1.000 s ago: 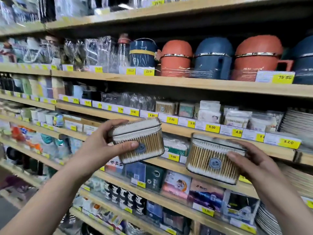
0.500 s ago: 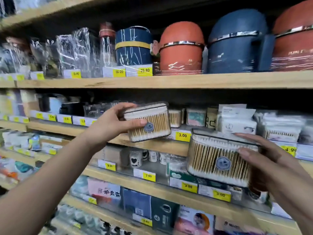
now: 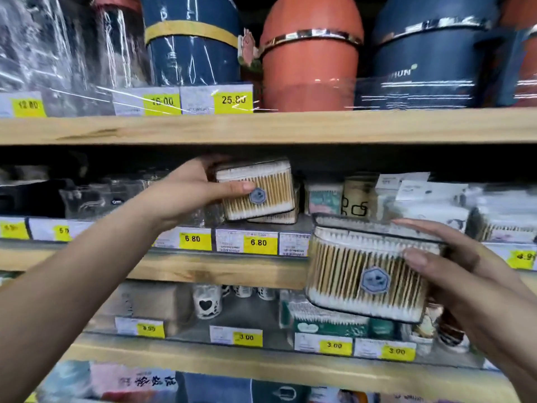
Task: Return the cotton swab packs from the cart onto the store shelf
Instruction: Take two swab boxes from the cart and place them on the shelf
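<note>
Left hand (image 3: 186,193) grips clear rectangular swab pack (image 3: 257,191) over stocked pack (image 3: 276,218); seat it square. Right hand (image 3: 453,266) grips second identical pack (image 3: 366,274); stack next.

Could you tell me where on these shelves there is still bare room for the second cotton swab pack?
The clearest bare patch is the grey shelf floor one level down, between the heart mug and the green box. On the swab shelf, the left hand holds its pack over another pack; right of it is crowded. The right hand holds the second pack.
</note>
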`<act>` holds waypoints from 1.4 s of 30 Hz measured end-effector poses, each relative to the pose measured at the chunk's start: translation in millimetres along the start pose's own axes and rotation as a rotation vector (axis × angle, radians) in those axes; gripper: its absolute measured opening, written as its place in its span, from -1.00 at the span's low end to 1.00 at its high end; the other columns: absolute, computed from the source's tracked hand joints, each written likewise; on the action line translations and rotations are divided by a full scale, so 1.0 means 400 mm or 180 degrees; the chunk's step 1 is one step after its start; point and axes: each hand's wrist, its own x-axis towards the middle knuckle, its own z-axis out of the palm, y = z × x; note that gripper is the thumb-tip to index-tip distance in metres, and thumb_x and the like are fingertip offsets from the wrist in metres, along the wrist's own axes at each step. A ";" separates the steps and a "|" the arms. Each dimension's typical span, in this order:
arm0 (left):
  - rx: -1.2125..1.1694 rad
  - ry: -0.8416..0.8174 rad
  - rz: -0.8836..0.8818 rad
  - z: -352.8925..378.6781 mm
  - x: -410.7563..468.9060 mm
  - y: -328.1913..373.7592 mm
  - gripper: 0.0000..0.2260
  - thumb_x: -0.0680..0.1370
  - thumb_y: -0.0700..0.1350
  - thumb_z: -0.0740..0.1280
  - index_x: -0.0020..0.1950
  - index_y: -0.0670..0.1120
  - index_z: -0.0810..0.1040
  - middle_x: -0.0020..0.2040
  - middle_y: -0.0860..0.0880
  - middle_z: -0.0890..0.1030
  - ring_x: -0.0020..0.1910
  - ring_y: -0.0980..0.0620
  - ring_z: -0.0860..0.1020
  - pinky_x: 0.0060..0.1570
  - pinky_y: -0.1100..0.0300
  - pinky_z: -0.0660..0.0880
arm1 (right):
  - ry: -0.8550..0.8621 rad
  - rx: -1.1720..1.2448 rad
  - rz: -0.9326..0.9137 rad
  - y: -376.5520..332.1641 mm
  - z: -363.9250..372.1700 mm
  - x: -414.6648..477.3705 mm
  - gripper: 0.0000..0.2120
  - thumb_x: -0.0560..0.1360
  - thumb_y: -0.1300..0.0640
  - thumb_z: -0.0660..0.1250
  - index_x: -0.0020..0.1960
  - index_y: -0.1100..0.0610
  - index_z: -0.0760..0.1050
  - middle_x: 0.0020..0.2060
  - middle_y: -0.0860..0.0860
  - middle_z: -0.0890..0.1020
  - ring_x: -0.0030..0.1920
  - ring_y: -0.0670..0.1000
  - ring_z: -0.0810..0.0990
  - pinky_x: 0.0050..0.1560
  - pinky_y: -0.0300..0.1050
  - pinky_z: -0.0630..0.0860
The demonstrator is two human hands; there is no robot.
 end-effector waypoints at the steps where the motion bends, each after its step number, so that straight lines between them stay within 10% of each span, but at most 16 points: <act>1: 0.0058 -0.0061 0.0012 0.002 0.020 -0.005 -0.39 0.30 0.01 0.61 0.32 0.00 0.54 0.21 0.05 0.68 0.21 0.11 0.63 0.23 0.23 0.53 | 0.0064 -0.0024 -0.0013 -0.002 0.014 0.000 -0.05 -0.11 -0.43 0.63 0.24 -0.13 0.65 0.08 0.41 0.57 0.05 0.25 0.70 -0.05 -0.16 0.62; 9: 0.0813 -0.0358 0.0067 0.029 0.123 -0.045 -0.38 0.40 -0.01 0.58 0.41 -0.01 0.46 0.16 0.12 0.56 0.03 0.32 0.54 -0.08 0.65 0.37 | 0.0293 -0.0289 -0.0033 -0.001 0.073 -0.013 -0.08 -0.04 -0.45 0.62 0.27 -0.15 0.62 0.06 0.45 0.56 0.10 0.47 0.59 0.31 0.41 0.45; 13: 0.1165 -0.0571 0.0012 0.038 0.136 -0.052 -0.29 0.39 0.11 0.56 0.48 -0.03 0.42 0.23 0.10 0.55 0.19 0.14 0.52 0.08 0.45 0.37 | 0.0257 -0.0481 0.0003 -0.010 0.063 -0.016 -0.09 -0.03 -0.48 0.59 0.27 -0.18 0.62 -0.31 0.24 0.49 -0.33 0.06 0.54 -0.16 -0.30 0.49; 16: 0.1275 -0.0576 -0.0012 0.043 0.143 -0.054 -0.26 0.39 0.14 0.55 0.49 -0.05 0.40 0.31 0.03 0.57 0.23 0.09 0.53 0.24 0.33 0.39 | 0.0241 -0.0551 0.0057 -0.026 0.070 -0.018 -0.07 -0.10 -0.50 0.58 0.24 -0.21 0.63 -0.41 -0.12 0.55 -0.42 -0.18 0.50 -0.37 -0.48 0.42; 22: 0.1413 -0.0708 -0.0153 0.046 0.140 -0.068 -0.35 0.46 -0.01 0.54 0.48 -0.10 0.39 0.28 0.05 0.56 0.15 0.14 0.52 -0.11 0.65 0.36 | 0.0195 -0.0605 0.0129 -0.023 0.066 -0.017 -0.07 -0.05 -0.50 0.58 0.28 -0.21 0.61 0.05 0.39 0.55 -0.11 0.24 0.59 0.01 -0.12 0.45; 25: 0.1800 -0.0717 -0.0120 0.040 0.131 -0.063 -0.25 0.45 0.10 0.51 0.55 -0.09 0.31 0.46 0.00 0.45 0.36 0.06 0.45 0.21 0.45 0.28 | 0.0168 -0.0603 0.0108 -0.020 0.074 -0.015 -0.06 -0.08 -0.48 0.60 0.26 -0.18 0.63 -0.01 0.11 0.72 -0.08 -0.02 0.68 -0.15 -0.35 0.56; 28: 0.2061 -0.0672 -0.0101 0.039 0.121 -0.070 -0.22 0.45 0.16 0.49 0.58 -0.06 0.28 0.54 -0.03 0.38 0.49 -0.01 0.38 0.38 0.27 0.26 | 0.0174 -0.0553 0.0064 -0.016 0.080 -0.016 -0.11 -0.03 -0.41 0.64 0.25 -0.14 0.64 0.10 -0.02 0.75 0.08 0.05 0.74 0.07 0.02 0.67; 32: 0.2450 -0.0510 0.0116 0.051 0.114 -0.072 -0.26 0.47 0.18 0.47 0.55 -0.08 0.33 0.53 -0.06 0.41 0.49 -0.06 0.39 0.42 0.19 0.29 | 0.0057 -0.0347 0.0016 -0.016 0.087 -0.013 -0.44 0.09 -0.22 0.67 0.07 -0.15 0.72 -0.40 -0.26 0.65 -0.42 -0.25 0.62 -0.43 -0.46 0.51; 36: 0.2627 -0.0298 0.0270 0.057 0.104 -0.074 -0.31 0.44 0.20 0.48 0.48 -0.07 0.42 0.45 -0.13 0.48 0.44 -0.10 0.42 0.37 0.18 0.33 | 0.0016 -0.0365 0.0003 -0.007 0.083 -0.011 -0.10 -0.13 -0.41 0.64 0.18 -0.14 0.68 -0.23 -0.10 0.72 -0.15 -0.10 0.72 -0.15 -0.42 0.58; 42: 0.2590 -0.0108 0.0542 0.035 0.068 -0.054 -0.35 0.43 0.18 0.50 0.43 -0.05 0.47 0.38 -0.13 0.53 0.34 -0.11 0.50 0.29 0.19 0.38 | 0.0023 -0.0332 -0.0182 -0.010 0.097 0.029 -0.10 -0.11 -0.40 0.64 0.20 -0.14 0.66 -0.03 0.03 0.72 0.03 0.08 0.73 0.12 -0.06 0.68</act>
